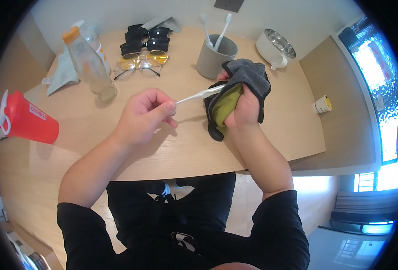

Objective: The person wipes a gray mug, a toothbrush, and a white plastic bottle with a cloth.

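Between finger and thumb of my left hand (147, 116) is the thin end of a white toothbrush (199, 95), held level above the wooden desk (185, 158). Its thicker end reaches the folds of a grey and green microfibre cloth (249, 74) with black edging. My right hand (245, 106) grips that cloth, part of the hand covered by it. The tip of the toothbrush in the cloth is hidden. Just behind the cloth, a ribbed grey cup (209, 59) holds two more white toothbrushes (223, 32), leaning apart.
Left on the desk are a red shaker cup (33, 118), a glass bottle (91, 67) with orange cap, a clear bottle and a pale cloth (64, 72). Several glasses (145, 44) lie at the back. A white pot (273, 49) and a small tub (322, 104) are at right.
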Demonstrator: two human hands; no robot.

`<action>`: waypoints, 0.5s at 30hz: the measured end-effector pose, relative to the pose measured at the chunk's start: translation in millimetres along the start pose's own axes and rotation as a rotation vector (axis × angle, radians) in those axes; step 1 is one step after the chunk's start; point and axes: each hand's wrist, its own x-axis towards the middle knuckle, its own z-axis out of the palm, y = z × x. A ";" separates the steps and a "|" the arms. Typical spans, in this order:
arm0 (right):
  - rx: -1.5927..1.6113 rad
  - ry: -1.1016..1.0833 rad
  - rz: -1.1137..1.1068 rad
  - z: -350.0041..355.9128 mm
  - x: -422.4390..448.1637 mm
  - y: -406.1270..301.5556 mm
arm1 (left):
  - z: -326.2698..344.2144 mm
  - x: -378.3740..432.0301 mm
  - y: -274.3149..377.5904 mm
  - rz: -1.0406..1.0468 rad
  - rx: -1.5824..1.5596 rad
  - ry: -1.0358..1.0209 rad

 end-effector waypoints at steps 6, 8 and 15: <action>0.287 0.027 -0.037 -16.6 22.9 -40.3 | -4.8 -1.1 -1.7 -0.003 0.067 -0.022; 0.309 0.124 -0.160 -27.2 36.1 -55.0 | -5.1 0.3 -1.1 0.003 0.072 -0.020; 0.209 -0.064 0.012 -9.3 12.4 -22.3 | -10.1 0.8 0.2 0.122 -0.057 0.014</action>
